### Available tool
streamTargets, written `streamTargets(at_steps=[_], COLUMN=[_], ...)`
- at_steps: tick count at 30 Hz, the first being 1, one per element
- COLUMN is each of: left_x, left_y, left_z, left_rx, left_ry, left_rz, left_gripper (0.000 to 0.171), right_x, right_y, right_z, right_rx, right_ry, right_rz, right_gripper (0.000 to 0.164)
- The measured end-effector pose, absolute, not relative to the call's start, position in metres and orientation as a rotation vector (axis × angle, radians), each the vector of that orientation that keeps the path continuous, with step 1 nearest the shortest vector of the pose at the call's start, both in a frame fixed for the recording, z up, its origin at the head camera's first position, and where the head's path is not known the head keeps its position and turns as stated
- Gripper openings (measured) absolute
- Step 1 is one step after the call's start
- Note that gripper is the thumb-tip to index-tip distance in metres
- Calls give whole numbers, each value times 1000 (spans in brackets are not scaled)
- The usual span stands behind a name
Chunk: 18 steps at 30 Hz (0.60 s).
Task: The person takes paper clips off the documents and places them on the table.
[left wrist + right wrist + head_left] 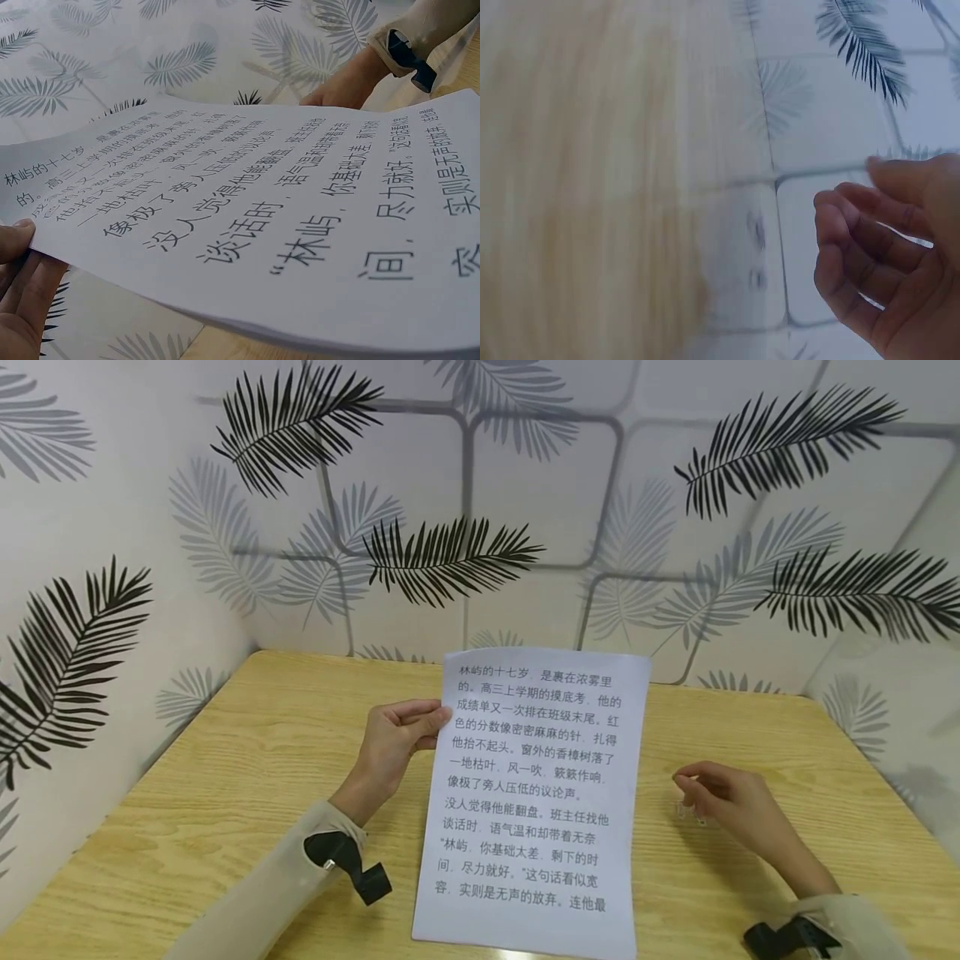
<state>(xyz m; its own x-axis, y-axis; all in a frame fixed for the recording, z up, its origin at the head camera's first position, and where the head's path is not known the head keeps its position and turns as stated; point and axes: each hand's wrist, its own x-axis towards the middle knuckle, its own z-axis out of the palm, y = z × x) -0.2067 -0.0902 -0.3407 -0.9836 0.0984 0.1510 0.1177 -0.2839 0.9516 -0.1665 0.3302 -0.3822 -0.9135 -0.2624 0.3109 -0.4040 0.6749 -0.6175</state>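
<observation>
My left hand (401,739) pinches the left edge of white printed paper (536,810), thumb on the front and fingers behind. The paper is held up over the table, text facing me. Along its lower edge in the left wrist view, the paper (315,315) looks like more than one sheet. To the right of it, my right hand (731,802) hovers above the table, its fingers loosely bent. Nothing shows between these fingers in the right wrist view. Small pale outlined pieces (690,814), too small to name, lie just below its fingertips.
A light wood-grain table (300,777) spreads beneath both hands. Behind it stands a pale wall (525,485) with a leaf pattern. Black straps with cameras (348,860) sit on both wrists.
</observation>
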Motion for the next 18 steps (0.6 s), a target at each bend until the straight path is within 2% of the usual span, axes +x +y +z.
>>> streamTargets(at_steps=[9,18], left_x=[-205,-205], left_y=[-91,-90], left_z=[-341,-340], left_rx=[-290,-278], left_ry=[-1862,-1876], left_rz=[-2485,-2465], left_gripper=[29,29], right_x=[-155,-147], right_y=[283,265], right_z=[-367,-364], right_rx=[799,687], right_ry=[-2527,-2537], right_rz=[1578,1721], right_gripper=[33,19])
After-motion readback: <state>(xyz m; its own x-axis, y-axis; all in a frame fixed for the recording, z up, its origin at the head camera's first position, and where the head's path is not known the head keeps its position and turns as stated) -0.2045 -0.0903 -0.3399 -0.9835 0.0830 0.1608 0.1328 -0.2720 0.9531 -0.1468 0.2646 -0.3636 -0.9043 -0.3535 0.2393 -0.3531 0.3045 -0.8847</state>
